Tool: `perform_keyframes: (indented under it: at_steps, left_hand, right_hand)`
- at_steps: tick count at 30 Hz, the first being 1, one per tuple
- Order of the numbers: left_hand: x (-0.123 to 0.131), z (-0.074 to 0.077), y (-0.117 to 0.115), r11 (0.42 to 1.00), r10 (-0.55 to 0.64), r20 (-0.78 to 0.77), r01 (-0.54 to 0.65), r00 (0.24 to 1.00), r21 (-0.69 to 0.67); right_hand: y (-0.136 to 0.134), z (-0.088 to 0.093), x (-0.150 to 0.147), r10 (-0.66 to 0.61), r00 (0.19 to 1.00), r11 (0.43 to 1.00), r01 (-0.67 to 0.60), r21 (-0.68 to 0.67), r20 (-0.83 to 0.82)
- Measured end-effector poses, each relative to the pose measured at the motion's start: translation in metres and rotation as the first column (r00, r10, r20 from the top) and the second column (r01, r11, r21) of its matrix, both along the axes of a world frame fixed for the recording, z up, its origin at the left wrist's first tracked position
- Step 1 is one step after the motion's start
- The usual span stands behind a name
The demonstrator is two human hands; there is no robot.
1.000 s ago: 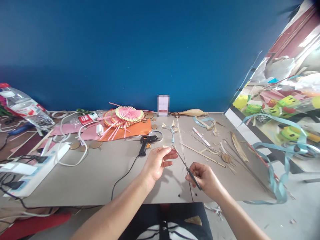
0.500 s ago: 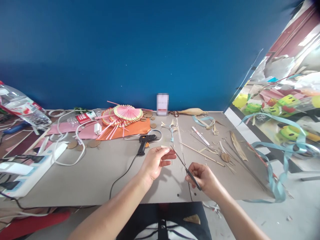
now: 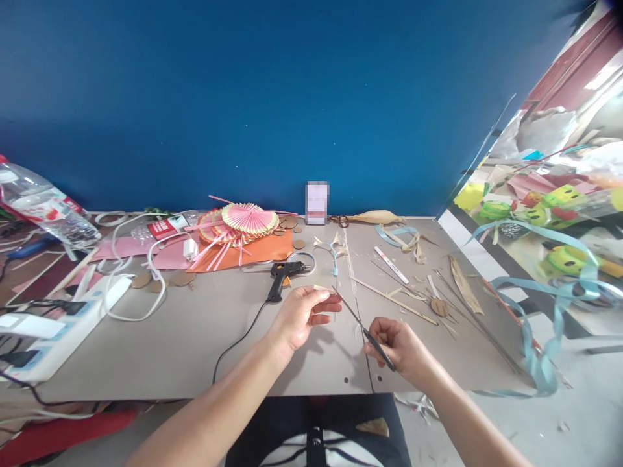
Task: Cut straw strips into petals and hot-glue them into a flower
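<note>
My left hand [image 3: 302, 316] pinches a small pale strip [image 3: 322, 288] between thumb and fingers above the grey table [image 3: 160, 344]. My right hand [image 3: 399, 347] is closed round the handles of thin black scissors [image 3: 363, 329]. The blades point up and left, with the tips right at the strip. A black glue gun [image 3: 282, 275] lies just beyond my left hand, its cable trailing toward the table's near edge.
Pink and orange paper fans [image 3: 243, 224] lie at the back. A white power strip [image 3: 58, 327], cables and a plastic bottle [image 3: 41, 207] crowd the left. Sticks, dried leaves [image 3: 462, 275] and blue ribbon [image 3: 545, 324] lie at the right. A small box [image 3: 317, 202] stands by the blue wall.
Both hands stay almost in place. The scissors' tips have stayed at the strip, and the view has shifted slightly.
</note>
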State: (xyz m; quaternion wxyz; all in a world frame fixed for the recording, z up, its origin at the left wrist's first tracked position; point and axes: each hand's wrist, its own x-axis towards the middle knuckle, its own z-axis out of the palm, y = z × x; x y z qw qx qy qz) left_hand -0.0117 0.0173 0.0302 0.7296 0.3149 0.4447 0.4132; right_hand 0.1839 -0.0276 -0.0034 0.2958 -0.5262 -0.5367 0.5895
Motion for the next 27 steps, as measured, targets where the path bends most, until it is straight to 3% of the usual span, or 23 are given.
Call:
perform_keyframes:
  at_steps: [14,27]
  left_hand:
    - [0.001,0.006,-0.001,0.999,-0.036,-0.053,0.035,0.998,-0.015]
    - [0.018,0.000,-0.007,0.985,0.150,0.096,-0.140,0.984,-0.102]
  right_hand:
    - [0.003,0.003,0.009,0.058,0.998,0.997,-0.059,0.041,0.037]
    - [-0.005,0.003,-0.014,-0.063,0.993,0.997,0.066,0.029,-0.104]
